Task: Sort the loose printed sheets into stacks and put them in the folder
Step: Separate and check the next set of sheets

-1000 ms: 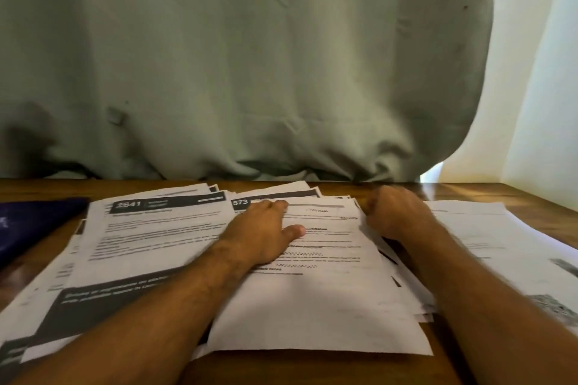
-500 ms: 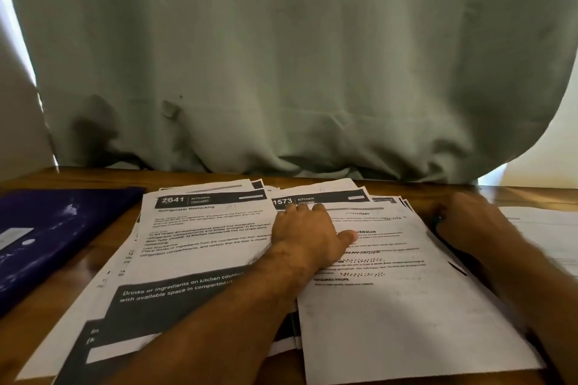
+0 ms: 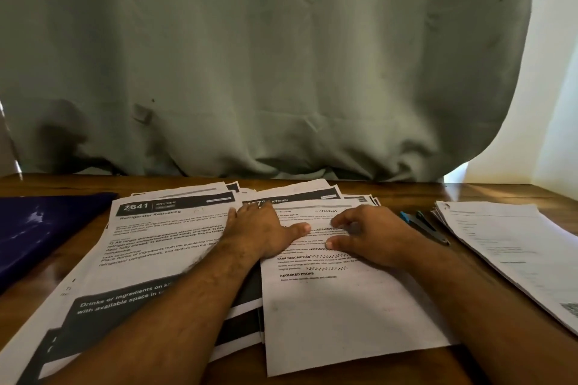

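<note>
Nearest, a white text sheet (image 3: 337, 316) tops the loose pile on the desk (image 3: 375, 372); both hands rest on it. Left hand (image 3: 262, 231) lies flat, fingers straight, pressing the papers. Right hand (image 3: 372, 236) has fingers loosely bent, tips touching the sheet, gripping nothing. Left of it, the dark-header "2641" sheet (image 3: 162, 247). Right, a separate stack (image 3: 513, 247) and pens (image 3: 422, 225). Far left, blue folder (image 3: 37, 228), apart. Sorting step underway, likely; next needs pinching one sheet free.
</note>
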`<action>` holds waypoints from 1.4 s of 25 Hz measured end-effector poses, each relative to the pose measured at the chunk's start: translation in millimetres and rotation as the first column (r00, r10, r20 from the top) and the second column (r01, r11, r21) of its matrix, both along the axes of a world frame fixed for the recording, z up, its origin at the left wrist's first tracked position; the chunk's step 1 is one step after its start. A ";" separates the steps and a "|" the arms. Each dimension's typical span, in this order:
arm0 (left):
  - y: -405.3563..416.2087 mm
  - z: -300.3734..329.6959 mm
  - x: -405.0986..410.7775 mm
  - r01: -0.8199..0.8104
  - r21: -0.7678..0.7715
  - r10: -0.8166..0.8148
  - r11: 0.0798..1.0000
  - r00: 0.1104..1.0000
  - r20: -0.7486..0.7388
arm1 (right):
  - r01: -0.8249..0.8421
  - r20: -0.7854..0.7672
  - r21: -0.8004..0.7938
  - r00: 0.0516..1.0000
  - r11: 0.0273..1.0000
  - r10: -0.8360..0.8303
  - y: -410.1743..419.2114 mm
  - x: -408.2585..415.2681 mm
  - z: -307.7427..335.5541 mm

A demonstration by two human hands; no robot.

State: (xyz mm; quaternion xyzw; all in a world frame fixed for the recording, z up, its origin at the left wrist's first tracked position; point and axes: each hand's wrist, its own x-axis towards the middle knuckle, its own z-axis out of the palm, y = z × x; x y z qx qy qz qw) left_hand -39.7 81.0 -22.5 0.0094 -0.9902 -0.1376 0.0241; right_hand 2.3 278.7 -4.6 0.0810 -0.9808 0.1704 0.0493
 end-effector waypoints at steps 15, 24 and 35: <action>-82.5 48.3 20.5 -0.062 0.280 0.097 0.958 0.989 -0.114 | -0.108 -0.102 0.009 0.989 0.994 0.108 -27.5 4.4 7.0; -167.5 20.4 30.9 -0.290 0.268 0.288 0.919 0.957 0.046 | -0.270 -0.076 0.066 0.959 0.961 0.274 -164.4 -42.8 31.5; -179.8 20.1 19.6 -0.402 0.329 0.434 0.854 0.901 -0.026 | -0.156 -0.002 0.080 0.988 0.984 0.157 -236.5 -93.2 5.2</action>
